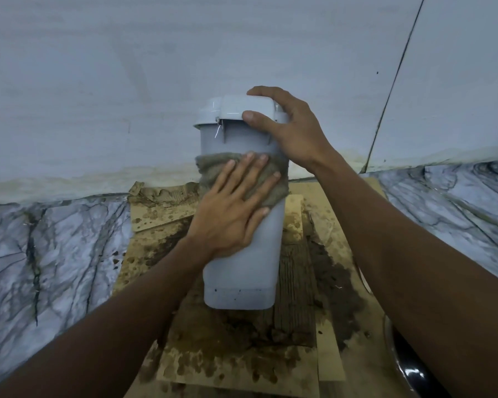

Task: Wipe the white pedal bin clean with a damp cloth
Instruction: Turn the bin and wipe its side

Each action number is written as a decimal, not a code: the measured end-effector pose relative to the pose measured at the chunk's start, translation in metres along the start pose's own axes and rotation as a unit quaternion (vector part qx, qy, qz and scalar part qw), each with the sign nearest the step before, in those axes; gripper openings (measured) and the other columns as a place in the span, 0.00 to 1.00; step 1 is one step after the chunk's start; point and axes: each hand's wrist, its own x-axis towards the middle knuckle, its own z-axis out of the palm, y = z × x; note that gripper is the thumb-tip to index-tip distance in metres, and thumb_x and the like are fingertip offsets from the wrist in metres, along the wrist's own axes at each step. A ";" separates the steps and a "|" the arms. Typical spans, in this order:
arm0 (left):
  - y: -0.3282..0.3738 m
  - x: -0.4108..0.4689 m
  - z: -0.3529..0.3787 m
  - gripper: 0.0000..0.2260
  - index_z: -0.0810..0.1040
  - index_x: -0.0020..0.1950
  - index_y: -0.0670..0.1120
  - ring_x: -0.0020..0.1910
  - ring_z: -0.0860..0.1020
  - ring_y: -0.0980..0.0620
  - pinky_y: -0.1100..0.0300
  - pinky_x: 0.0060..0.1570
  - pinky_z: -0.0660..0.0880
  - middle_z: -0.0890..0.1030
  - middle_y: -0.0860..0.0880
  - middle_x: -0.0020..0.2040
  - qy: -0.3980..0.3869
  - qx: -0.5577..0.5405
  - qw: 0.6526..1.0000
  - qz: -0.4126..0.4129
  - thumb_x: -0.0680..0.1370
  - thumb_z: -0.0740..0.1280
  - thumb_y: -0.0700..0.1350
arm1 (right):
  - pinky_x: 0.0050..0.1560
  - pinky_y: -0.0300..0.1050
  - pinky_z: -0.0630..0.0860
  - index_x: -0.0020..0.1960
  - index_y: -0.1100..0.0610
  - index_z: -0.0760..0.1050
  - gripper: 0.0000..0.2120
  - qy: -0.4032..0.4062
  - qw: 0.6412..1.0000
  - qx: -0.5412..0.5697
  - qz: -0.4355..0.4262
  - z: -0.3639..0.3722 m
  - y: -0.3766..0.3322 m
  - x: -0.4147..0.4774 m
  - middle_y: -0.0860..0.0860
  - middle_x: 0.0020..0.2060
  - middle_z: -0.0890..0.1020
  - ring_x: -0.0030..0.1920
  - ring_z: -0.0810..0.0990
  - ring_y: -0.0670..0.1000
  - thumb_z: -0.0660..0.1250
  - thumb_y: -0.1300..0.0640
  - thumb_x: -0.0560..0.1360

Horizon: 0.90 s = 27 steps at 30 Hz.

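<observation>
Floor: wet cardboard [242, 366], wall behind.
Bin: white pedal bin [242, 271] centred on it.
Hands: left hand [230, 214] spread flat on cloth [209, 173]; right hand [285, 124] curled round lid [230, 109].
Risk: base skidded sideways if pushed hard.

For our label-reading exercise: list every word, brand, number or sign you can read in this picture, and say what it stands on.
No text can be read: the white pedal bin, its lid, the cloth, the wall and the stained board bear no print.

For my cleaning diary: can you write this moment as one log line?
step: wiping side | left hand: presses cloth flat on pedal bin | right hand: grips lid
</observation>
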 end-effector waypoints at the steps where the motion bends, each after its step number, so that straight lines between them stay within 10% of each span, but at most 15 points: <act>1: 0.000 -0.001 0.000 0.27 0.55 0.82 0.45 0.82 0.48 0.42 0.44 0.80 0.46 0.51 0.41 0.82 0.013 -0.004 1.000 -0.016 0.85 0.51 0.54 | 0.52 0.29 0.72 0.62 0.48 0.79 0.18 -0.001 1.000 -0.001 -0.002 0.001 0.001 0.000 0.45 0.64 0.78 0.66 0.74 0.46 0.74 0.46 0.74; 13: 0.055 -0.109 0.048 0.27 0.56 0.82 0.45 0.82 0.46 0.43 0.46 0.79 0.35 0.54 0.43 0.82 -0.131 0.004 0.945 0.299 0.85 0.53 0.55 | 0.43 0.29 0.75 0.61 0.49 0.79 0.17 0.007 0.999 0.038 0.010 -0.002 0.004 0.000 0.47 0.64 0.79 0.64 0.76 0.49 0.74 0.47 0.74; 21: 0.034 -0.026 0.016 0.27 0.57 0.82 0.45 0.82 0.48 0.41 0.42 0.79 0.46 0.53 0.41 0.82 -0.026 0.005 0.998 0.062 0.85 0.52 0.55 | 0.45 0.33 0.76 0.59 0.49 0.80 0.17 0.010 0.998 0.055 0.012 0.000 0.005 0.003 0.47 0.62 0.80 0.63 0.77 0.49 0.75 0.47 0.72; 27: 0.075 -0.097 0.055 0.27 0.67 0.77 0.46 0.80 0.53 0.38 0.41 0.78 0.35 0.64 0.38 0.78 -0.153 -0.002 0.948 0.278 0.82 0.58 0.58 | 0.47 0.34 0.76 0.60 0.48 0.80 0.17 0.012 0.998 0.055 0.021 -0.006 0.009 0.001 0.47 0.61 0.80 0.62 0.78 0.49 0.75 0.46 0.73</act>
